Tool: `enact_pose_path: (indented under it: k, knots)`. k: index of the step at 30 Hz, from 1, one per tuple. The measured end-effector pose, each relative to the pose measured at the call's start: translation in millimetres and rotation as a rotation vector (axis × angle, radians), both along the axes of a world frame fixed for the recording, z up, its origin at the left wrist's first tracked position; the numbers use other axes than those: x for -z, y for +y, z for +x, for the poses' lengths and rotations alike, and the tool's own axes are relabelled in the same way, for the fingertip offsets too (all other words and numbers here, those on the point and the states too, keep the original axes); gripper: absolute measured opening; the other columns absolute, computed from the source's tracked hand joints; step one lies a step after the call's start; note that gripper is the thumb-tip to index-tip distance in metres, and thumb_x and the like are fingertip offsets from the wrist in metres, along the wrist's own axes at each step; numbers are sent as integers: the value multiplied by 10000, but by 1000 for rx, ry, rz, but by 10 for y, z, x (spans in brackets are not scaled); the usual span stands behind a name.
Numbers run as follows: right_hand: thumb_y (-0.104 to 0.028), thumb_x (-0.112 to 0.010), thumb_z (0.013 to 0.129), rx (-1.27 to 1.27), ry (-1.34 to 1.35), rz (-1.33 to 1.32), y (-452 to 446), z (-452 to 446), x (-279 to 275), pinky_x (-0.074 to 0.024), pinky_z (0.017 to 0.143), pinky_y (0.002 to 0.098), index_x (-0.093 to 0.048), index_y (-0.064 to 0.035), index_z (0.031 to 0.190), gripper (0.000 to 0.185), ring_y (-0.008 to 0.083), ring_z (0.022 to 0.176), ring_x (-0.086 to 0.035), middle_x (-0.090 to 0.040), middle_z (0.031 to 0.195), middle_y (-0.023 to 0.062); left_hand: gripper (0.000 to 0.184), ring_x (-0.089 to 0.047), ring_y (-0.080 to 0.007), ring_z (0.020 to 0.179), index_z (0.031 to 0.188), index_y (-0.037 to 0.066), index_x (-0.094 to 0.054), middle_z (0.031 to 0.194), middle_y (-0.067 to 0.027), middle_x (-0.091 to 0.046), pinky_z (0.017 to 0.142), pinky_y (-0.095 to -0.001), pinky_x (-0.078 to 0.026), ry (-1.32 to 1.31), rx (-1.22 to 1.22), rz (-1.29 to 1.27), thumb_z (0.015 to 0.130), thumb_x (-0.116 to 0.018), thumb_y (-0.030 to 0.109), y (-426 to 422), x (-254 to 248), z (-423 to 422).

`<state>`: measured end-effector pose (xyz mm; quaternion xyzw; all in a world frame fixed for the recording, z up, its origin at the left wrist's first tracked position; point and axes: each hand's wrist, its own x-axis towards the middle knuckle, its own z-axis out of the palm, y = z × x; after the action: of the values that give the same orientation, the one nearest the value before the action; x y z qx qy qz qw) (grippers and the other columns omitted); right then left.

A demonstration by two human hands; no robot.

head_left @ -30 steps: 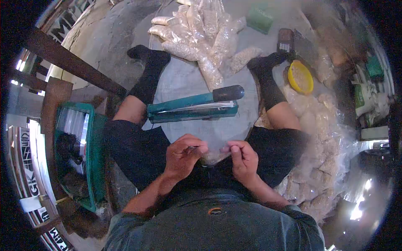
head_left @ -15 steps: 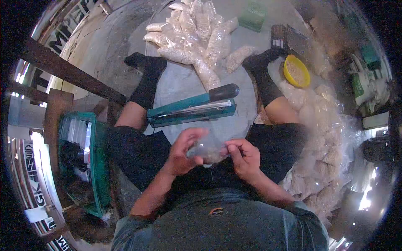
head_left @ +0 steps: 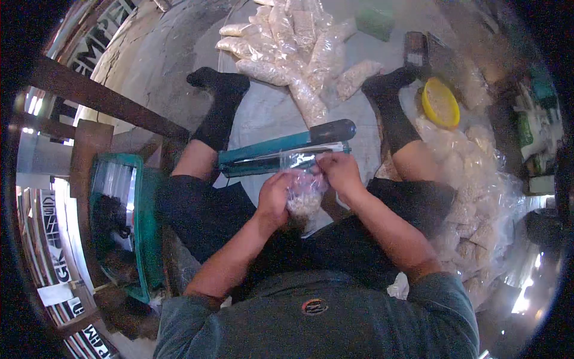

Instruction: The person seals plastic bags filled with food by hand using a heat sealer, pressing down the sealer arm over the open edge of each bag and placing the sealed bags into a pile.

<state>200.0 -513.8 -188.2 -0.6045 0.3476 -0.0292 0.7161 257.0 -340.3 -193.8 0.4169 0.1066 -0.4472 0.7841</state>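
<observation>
A clear plastic bag (head_left: pixel 305 200) with pale contents at its bottom hangs between my hands, above my lap. My left hand (head_left: pixel 276 196) is wrapped round the bag's left side. Higher up, my right hand (head_left: pixel 339 172) pinches the bag's upper right edge. Just beyond the bag lies a teal bag sealer (head_left: pixel 263 149) with a black handle end; its arm is slightly raised, and the bag's top overlaps it in view. Past the sealer, filled clear bags (head_left: pixel 299 54) are heaped on the pale round surface (head_left: pixel 263 113).
A yellow bowl (head_left: pixel 440 103) with pale contents stands at the right. Below it are many filled bags (head_left: pixel 472 209). A green crate (head_left: pixel 146 227) holding plastic is at the left, near a wooden beam (head_left: pixel 107 96). My legs flank the sealer.
The bag has come up from my lap towards the sealer. My left hand has closed round it, and my right hand has moved forward to its upper edge.
</observation>
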Motion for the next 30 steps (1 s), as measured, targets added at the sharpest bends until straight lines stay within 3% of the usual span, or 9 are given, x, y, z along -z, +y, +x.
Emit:
enact_pose_path:
  k: [3, 7, 9, 15, 17, 20, 23, 25, 30]
  knots:
    - [-166, -637, 955, -58, 68, -346, -54, 203, 31, -473, 533, 311, -740, -10, 864, 208, 110, 578, -608, -683, 665, 53, 265, -711, -299, 934, 1129, -37, -611, 1062, -177, -710, 850, -417, -578, -19, -19, 38, 1018, -505, 179, -66, 305, 153]
    - [-206, -633, 956, -57, 36, -543, -113, 296, 582, -474, 544, 331, -739, -17, 836, 248, 127, 585, -624, -692, 678, 67, 309, -699, -313, 956, 1145, -33, -610, 1081, -195, -708, 873, -448, -568, 38, -42, 65, 1022, -515, 234, -86, 557, 204]
    - [-199, -682, 907, -50, 78, -388, -122, 274, 506, -543, 723, 417, -747, -21, 903, 189, 309, 754, -712, -743, 846, 149, 332, -697, -325, 973, 1155, -38, -608, 1094, -205, -708, 896, -458, -564, 55, -59, 65, 1020, -521, 253, -82, 621, 217]
    - [-202, -667, 937, -34, 84, -835, -444, 93, 294, -548, 734, 407, -702, -7, 984, 204, 275, 743, -701, -722, 893, 156, 315, -682, -272, 947, 1135, -20, -595, 1065, -177, -700, 858, -411, -559, -17, -1, 59, 1032, -492, 259, -95, 664, 262]
    - [-225, -648, 964, 282, -154, -491, -666, 41, 240, -546, 754, 395, -658, -11, 1085, 246, 240, 800, -691, -702, 937, 130, 300, -681, -270, 958, 1137, -16, -590, 1059, -181, -699, 859, -410, -559, 21, -1, 47, 1024, -505, 248, -103, 626, 253]
    - [-244, -649, 975, 424, -243, -827, -760, 138, -379, -541, 766, 379, -637, -17, 1135, 278, 210, 881, -678, -683, 970, 110, 307, -680, -278, 969, 1146, -25, -582, 1069, -196, -697, 868, -412, -558, -125, 43, 99, 1026, -500, 245, -126, 473, 233]
    - [-245, -672, 954, 388, -445, -953, -585, 252, -914, -522, 795, 388, -662, -27, 1098, 261, 242, 933, -673, -687, 992, 117, 322, -680, -283, 967, 1149, -36, -575, 1087, -211, -695, 872, -416, -558, -48, -16, 160, 1031, -498, 254, -161, 450, 198]
    - [-243, -689, 924, 4, -574, -1349, -516, 296, -1051, -481, 859, 428, -687, -52, 1062, 236, 306, 961, -660, -693, 993, 134, 328, -681, -287, 964, 1147, -41, -573, 1096, -214, -694, 872, -417, -557, -86, -13, 119, 1034, -495, 257, -138, 501, 192]
    - [-230, -697, 893, -132, -523, -1366, -424, 398, -783, -418, 938, 459, -702, -81, 1006, 187, 318, 968, -646, -701, 976, 110, 347, -689, -300, 945, 1153, -46, -570, 1110, -216, -697, 872, -420, -558, -157, -34, 54, 1038, -500, 274, -102, 501, 162]
